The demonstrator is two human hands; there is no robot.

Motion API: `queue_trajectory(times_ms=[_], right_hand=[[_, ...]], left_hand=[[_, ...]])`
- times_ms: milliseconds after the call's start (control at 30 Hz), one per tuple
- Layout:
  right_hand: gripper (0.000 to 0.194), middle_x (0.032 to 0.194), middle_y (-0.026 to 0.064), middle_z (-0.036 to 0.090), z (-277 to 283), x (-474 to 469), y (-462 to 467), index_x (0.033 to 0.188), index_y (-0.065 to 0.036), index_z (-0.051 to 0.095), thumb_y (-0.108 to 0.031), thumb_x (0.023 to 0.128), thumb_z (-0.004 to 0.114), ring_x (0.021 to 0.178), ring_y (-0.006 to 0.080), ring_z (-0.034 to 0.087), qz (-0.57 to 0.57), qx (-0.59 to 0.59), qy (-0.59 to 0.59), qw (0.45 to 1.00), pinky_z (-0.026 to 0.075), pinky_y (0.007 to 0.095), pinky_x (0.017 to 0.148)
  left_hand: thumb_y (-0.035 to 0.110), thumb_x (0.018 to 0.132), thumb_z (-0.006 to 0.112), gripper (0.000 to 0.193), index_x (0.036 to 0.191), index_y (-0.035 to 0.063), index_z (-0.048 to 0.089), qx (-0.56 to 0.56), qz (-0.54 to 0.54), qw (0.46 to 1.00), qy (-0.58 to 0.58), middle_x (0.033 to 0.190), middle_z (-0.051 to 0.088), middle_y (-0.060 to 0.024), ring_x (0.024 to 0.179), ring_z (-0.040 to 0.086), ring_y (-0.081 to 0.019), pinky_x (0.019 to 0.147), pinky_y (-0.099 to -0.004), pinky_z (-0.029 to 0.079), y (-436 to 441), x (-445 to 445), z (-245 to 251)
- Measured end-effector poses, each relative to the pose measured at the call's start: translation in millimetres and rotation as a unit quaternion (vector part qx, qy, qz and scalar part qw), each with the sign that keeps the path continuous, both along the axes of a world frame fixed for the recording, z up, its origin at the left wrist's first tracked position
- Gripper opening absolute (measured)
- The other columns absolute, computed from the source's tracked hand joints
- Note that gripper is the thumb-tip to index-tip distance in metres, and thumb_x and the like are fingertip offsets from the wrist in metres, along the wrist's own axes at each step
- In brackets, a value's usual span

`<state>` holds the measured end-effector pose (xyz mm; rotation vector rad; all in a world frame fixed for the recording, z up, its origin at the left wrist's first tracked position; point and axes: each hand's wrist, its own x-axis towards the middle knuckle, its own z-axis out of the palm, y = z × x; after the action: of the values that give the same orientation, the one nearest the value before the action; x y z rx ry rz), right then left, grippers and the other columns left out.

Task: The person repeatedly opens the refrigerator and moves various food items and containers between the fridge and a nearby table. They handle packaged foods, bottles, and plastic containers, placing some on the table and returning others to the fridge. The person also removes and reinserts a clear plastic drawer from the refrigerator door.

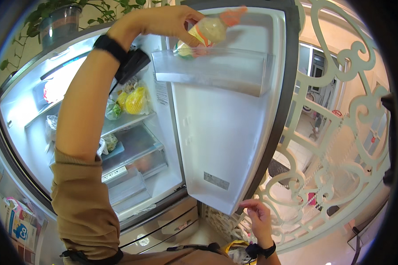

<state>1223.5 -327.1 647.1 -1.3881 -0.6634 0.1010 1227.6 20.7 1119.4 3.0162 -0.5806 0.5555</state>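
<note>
My left hand [167, 23] grips a squeeze bottle [213, 31] with an orange cap and pale contents. The bottle is tilted, its cap pointing up and to the right. Its lower end is at the clear door bin [212, 68], partly behind the bin's front wall. This bin is mounted high on the inside of the open refrigerator door [219, 126]. Low on the right, my right hand [260, 220] has its fingers bent, fingertips at the door's bottom corner; whether they press on it is hard to tell.
Inside the lit refrigerator [172, 165], fruit in yellow foam nets [136, 101] sits on a shelf above clear drawers [146, 165]. A second open door [41, 237] holds boxes at left. A potted plant [60, 25] stands on top. A white scrollwork screen [318, 132] stands beside the door.
</note>
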Motion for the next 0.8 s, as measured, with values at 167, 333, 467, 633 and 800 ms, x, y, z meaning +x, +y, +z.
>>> queue_trajectory(times_ms=[167, 333, 467, 633, 800], right_hand=[[0.027, 0.112, 0.0071, 0.073, -4, 4, 30, 0.117, 0.0, 0.071, 0.006, 0.096, 0.055, 0.11, 0.0148, 0.068, 0.059, -0.053, 0.041, 0.996, 0.051, 0.0309, 0.102], [0.03, 0.115, 0.0151, 0.071, 81, 16, 41, 0.122, -0.002, 0.067, -0.006, 0.092, 0.069, 0.115, 0.0294, 0.068, 0.012, -0.068, -0.295, 0.953, 0.05, 0.0378, 0.103], [0.086, 0.149, 0.0212, 0.054, 178, 25, 39, 0.157, -0.001, 0.034, -0.033, 0.093, 0.082, 0.138, 0.0328, 0.055, 0.048, 0.133, -0.298, 0.944, 0.047, 0.0456, 0.11], [0.12, 0.155, 0.0199, 0.046, 225, -3, 69, 0.167, -0.006, 0.011, -0.039, 0.084, 0.091, 0.141, 0.0326, 0.053, 0.12, 0.115, -0.24, 0.957, 0.047, 0.0452, 0.111], [0.118, 0.11, 0.0137, 0.067, 220, -15, 77, 0.163, -0.005, 0.012, -0.042, 0.083, 0.091, 0.097, 0.0269, 0.072, 0.087, 0.179, -0.181, 0.963, 0.059, 0.0413, 0.09]], left_hand=[[0.039, 0.085, 0.09, 0.065, 0.136, 0.0058, 0.067, -0.154, -0.108, 0.949, -0.253, 0.119, 0.074, -0.0046, 0.116, 0.066, -0.0147, 0.1, -0.0322, 0.052, 10, -51, -30], [0.033, 0.091, 0.086, 0.06, 0.137, 0.0032, 0.063, -0.343, -0.073, 0.891, -0.288, 0.124, 0.072, -0.007, 0.116, 0.066, -0.0149, 0.103, -0.0337, 0.052, 4, -99, -53], [0.037, 0.09, 0.086, 0.065, 0.139, 0.0035, 0.061, -0.41, -0.057, 0.89, -0.193, 0.127, 0.071, -0.0083, 0.118, 0.066, -0.0174, 0.107, -0.0351, 0.05, -18, -117, -76], [0.045, 0.077, 0.093, 0.073, 0.127, 0.0026, 0.062, -0.168, -0.15, 0.964, -0.139, 0.123, 0.06, -0.0165, 0.118, 0.06, -0.0347, 0.109, -0.0449, 0.045, -85, -111, -139], [0.033, 0.103, 0.07, 0.032, 0.118, 0.0052, 0.066, -0.225, -0.22, 0.942, -0.117, 0.115, 0.064, -0.0082, 0.108, 0.06, -0.0229, 0.097, -0.037, 0.048, -58, -69, -99]])
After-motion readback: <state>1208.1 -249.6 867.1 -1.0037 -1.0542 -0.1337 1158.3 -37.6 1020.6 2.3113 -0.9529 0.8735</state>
